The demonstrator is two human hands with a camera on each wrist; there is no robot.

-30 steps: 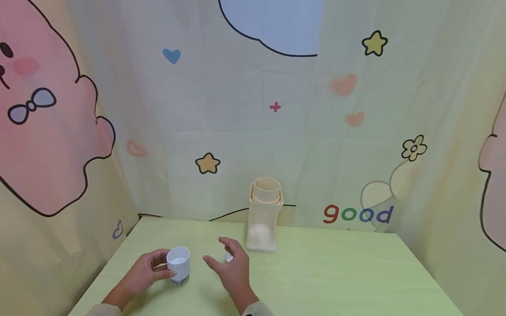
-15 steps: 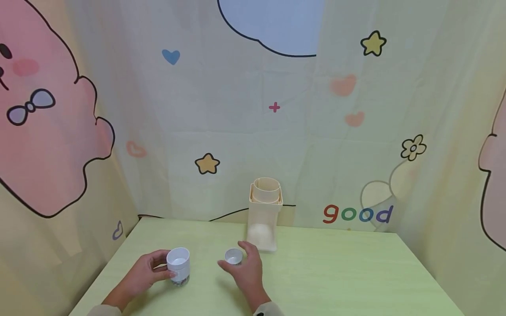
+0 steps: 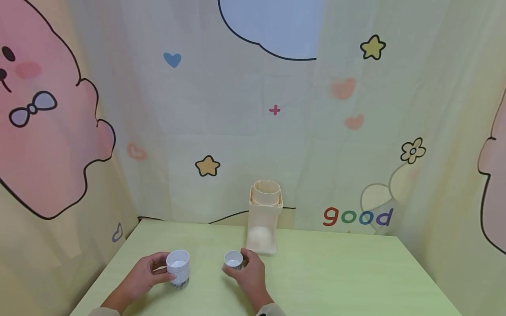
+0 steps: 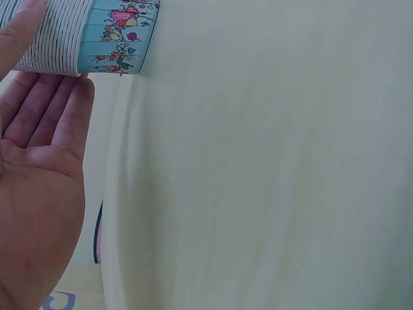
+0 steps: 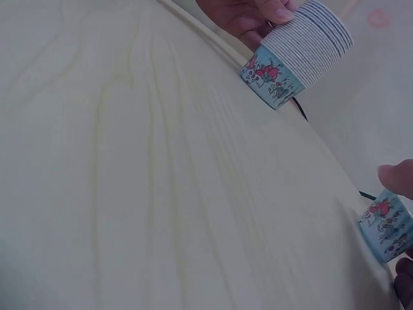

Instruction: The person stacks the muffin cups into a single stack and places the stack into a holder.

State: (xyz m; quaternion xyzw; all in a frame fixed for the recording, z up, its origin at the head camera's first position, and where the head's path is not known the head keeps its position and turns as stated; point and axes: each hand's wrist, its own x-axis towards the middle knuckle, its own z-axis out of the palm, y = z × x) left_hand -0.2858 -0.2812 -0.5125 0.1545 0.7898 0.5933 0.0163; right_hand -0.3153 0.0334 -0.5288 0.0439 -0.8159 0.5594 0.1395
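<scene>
Left hand (image 3: 148, 274) gripped the stack of paper cups (image 3: 178, 267), fingers and thumb curled round its side; stack stood upright on the table (image 3: 336, 281) near the front left. In the left wrist view the hand (image 4: 35, 174) showed palm open toward the camera, fingertips laid against the ribbed rims of the stack (image 4: 84, 35); thumb at the top corner on the stack. Right hand (image 3: 247, 274) held a single paper cup (image 3: 233, 259), thumb and fingers pinched round its wall, cup upright on the table, just in front of the cream dispenser (image 3: 264, 217). In the right wrist view only a fingertip and a bit of another finger of that hand showed at the right edge, against the single cup (image 5: 387, 226); the stack (image 5: 300, 55) lay further off with the left hand's fingers (image 5: 248, 13) on it.

Pose: both forearms came in from the bottom edge, wrists low over the table, hands apart, each clamped on its own thing. Stack and single cup stood near each other, not touching.

Count: one stack of many nested cups, white ribbed rims, blue floral band at the base; one loose cup with the same band; one dispenser, upright at the table's back edge against the cartoon curtain (image 3: 118, 109), a round tube on top, something pale and rounded in its lower opening.
</scene>
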